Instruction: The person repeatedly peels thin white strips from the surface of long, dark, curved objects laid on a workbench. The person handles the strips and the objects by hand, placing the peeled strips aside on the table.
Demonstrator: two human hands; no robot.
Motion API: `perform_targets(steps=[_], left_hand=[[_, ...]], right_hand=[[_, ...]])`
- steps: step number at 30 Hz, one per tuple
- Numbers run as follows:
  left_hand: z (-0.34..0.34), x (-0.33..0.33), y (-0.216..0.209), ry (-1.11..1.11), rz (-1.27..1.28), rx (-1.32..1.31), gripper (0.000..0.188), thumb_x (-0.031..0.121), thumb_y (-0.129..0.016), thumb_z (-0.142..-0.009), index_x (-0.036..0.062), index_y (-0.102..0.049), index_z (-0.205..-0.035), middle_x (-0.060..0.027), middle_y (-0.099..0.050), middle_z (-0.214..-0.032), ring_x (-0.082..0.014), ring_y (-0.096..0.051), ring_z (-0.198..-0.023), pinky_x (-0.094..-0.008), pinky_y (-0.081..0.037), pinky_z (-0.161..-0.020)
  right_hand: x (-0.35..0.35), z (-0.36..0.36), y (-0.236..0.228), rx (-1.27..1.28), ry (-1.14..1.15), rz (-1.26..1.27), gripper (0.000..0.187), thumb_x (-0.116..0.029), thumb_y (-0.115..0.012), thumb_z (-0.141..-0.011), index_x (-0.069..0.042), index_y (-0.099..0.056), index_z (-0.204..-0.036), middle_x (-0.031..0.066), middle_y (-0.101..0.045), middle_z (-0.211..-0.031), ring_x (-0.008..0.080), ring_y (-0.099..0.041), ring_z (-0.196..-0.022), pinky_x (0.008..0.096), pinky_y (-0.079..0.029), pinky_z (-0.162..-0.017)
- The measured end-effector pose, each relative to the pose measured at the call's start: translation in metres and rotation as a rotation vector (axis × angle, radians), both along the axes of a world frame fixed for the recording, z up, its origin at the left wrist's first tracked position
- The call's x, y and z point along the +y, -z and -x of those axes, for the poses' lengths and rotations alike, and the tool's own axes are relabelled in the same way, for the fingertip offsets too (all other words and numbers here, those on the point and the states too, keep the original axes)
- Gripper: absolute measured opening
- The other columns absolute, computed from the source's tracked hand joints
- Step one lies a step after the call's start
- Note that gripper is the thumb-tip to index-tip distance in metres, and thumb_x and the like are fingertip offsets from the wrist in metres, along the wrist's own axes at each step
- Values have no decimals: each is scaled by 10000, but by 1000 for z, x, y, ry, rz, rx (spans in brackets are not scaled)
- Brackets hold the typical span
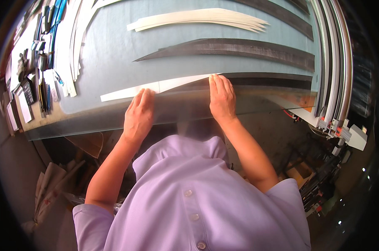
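A long white strip (124, 93) with a tapered right end lies slanting near the front of the glass-topped table (106, 69). My left hand (139, 111) is on its lower edge, fingers drawn together and fingertips on the strip. At the thin right end, my right hand (222, 96) presses its closed fingers where the white strip meets dark strips (269, 80). The dark strips run from beneath the white one toward the right. My thumbs are mostly hidden.
Farther back lie another dark pointed strip (239, 47) and a fanned stack of cream strips (193, 19). Tools and a calculator (28, 91) crowd the left side. Long rails (329, 54) border the right. The table's front edge (177, 121) is close to my body.
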State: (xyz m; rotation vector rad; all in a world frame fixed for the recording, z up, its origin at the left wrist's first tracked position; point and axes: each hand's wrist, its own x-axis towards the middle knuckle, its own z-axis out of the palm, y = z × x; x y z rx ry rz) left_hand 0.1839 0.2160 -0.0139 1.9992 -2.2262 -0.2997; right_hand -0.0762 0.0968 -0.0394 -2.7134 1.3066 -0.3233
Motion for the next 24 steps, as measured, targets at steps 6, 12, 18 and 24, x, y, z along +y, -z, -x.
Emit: perform_targets(steps=[6,12,18,24], left_hand=[[-27,15,-2,-75,-26,-83,513,-60,-583,-816,-43,-601,-1329,-154,-594,-1296,-338,-587,-1233,-393,-577,-937],[-24,14,-6,-215,-53,-49,482,-37,-580,-807,-28,-629,-1287,-129,-592,-1282,-323,-593,-1153,-391,-573,-877],[47,-9,18,-57,52,150,513,44,-565,-836,-101,-561,-1328,-174,-586,-1267,-317,-518,-1271,-346,-470,-1081],[5,18,8,-95,68,-30,489,24,-608,-817,-74,-613,-1297,-136,-610,-1275,-285,-598,-1161,-343,-538,-970]], right_hand=[[-17,23,1,66,25,75,307,-23,-589,-903,95,-636,-1182,185,-645,-1129,335,-615,-1115,431,-500,-1013],[-21,12,-7,7,140,-79,329,-2,-559,-911,62,-632,-1225,181,-634,-1121,338,-611,-1112,434,-490,-990],[37,-65,3,-241,-137,-261,414,4,-531,-896,61,-586,-1303,176,-611,-1254,341,-580,-1206,428,-477,-1057],[20,-28,-1,-53,-96,-30,443,31,-540,-870,81,-579,-1308,177,-606,-1255,339,-571,-1203,415,-490,-1045]])
